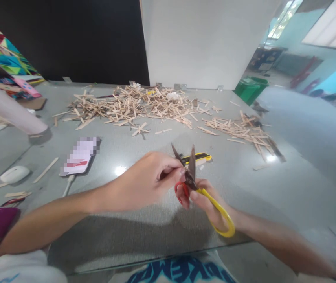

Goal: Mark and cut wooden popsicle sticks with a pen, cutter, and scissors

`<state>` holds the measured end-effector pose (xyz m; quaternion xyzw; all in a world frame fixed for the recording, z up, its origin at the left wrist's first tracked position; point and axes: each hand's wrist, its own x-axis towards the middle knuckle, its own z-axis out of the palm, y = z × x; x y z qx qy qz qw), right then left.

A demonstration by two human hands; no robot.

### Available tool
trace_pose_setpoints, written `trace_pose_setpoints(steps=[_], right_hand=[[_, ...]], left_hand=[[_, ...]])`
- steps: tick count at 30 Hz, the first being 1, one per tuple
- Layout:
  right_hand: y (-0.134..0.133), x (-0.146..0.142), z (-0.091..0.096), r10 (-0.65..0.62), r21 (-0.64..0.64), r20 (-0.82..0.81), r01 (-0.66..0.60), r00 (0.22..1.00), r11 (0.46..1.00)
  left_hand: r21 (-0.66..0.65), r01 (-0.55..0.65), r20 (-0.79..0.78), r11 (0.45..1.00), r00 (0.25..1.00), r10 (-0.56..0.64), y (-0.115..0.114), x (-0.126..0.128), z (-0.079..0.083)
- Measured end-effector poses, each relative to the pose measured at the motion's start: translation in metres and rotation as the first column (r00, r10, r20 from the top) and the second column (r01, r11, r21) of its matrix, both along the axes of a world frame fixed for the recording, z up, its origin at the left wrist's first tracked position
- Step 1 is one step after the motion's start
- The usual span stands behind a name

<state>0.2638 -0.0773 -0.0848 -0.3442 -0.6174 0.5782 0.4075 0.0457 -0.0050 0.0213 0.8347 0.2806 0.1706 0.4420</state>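
My right hand (210,202) grips a pair of scissors (191,171) with one yellow and one red handle loop. The dark blades point away from me and are spread apart. Close beside the blades, my left hand (158,173) is pinched on a thin wooden craft stick, mostly hidden by the fingers and blades. Behind the scissors lies a yellow and black box cutter (200,157) on the grey table (144,232).
A large heap of craft sticks (132,104) spreads across the back, with a smaller pile (241,129) at right. On the left are a phone (81,157) with a cable, a white mouse-like object (14,174) and a pale bottle (14,108). A green bin (250,89) stands beyond.
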Motion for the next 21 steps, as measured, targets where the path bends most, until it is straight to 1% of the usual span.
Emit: trace_pose_setpoints(steps=[2, 6, 12, 18, 21], right_hand=[[-0.001, -0.002, -0.005, -0.019, -0.005, 0.004, 0.019, 1.000, 1.000], [-0.003, -0.007, -0.006, -0.066, -0.077, -0.043, 0.062, 0.997, 0.995], [-0.008, -0.007, -0.012, -0.086, -0.131, -0.054, 0.078, 0.995, 0.988], [-0.010, -0.007, -0.019, -0.111, -0.178, -0.066, 0.098, 0.992, 0.979], [-0.010, -0.007, -0.019, -0.113, -0.167, -0.054, 0.103, 0.992, 0.981]], left_hand=[[0.003, -0.008, 0.002, 1.000, 1.000, 0.008, 0.000, 0.001, -0.002], [0.002, -0.014, -0.005, 1.000, 1.000, 0.014, 0.000, 0.004, -0.006], [0.083, -0.083, -0.032, 0.993, 0.996, 0.086, -0.005, 0.005, -0.010], [0.041, -0.113, -0.046, 0.993, 0.992, 0.115, -0.006, 0.006, -0.009], [0.032, -0.119, -0.052, 0.992, 0.991, 0.121, -0.006, 0.006, -0.008]])
